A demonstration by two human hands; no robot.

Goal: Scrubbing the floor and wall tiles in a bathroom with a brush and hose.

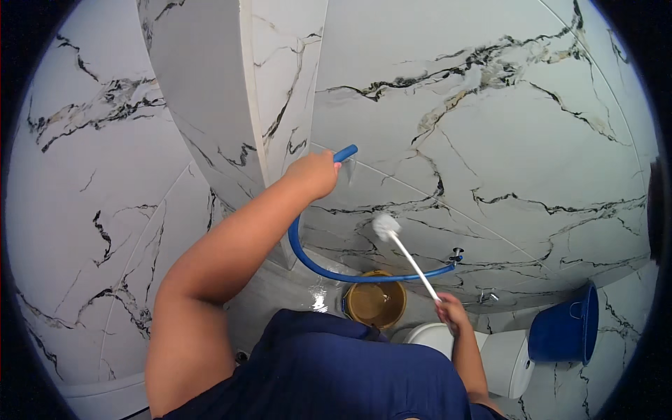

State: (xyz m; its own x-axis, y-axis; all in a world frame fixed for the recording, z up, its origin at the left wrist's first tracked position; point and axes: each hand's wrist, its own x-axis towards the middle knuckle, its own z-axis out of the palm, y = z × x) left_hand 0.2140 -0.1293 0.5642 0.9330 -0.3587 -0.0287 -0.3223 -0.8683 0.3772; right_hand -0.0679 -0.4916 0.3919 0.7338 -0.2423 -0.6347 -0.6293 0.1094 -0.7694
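My left hand (314, 174) is raised in front of the wall and wrapped around a blue hose (320, 269) near its free end. That end points up and right, with what looks like a little water on the wall below it. The hose loops down and across to a wall tap (457, 256). Lower right, my right hand (451, 311) grips the handle of a white toilet brush (412, 262). Its round bristle head is up by the marble-patterned wall (504, 157); whether it touches the wall I cannot tell.
A yellow-brown bucket (350, 310) stands on the wet grey floor (273, 294) under the hose. At right, a blue bucket (562, 328) sits by the cistern of the white toilet (504, 357). A second metal tap (488, 297) juts from the wall. A wall corner (252, 105) projects at left.
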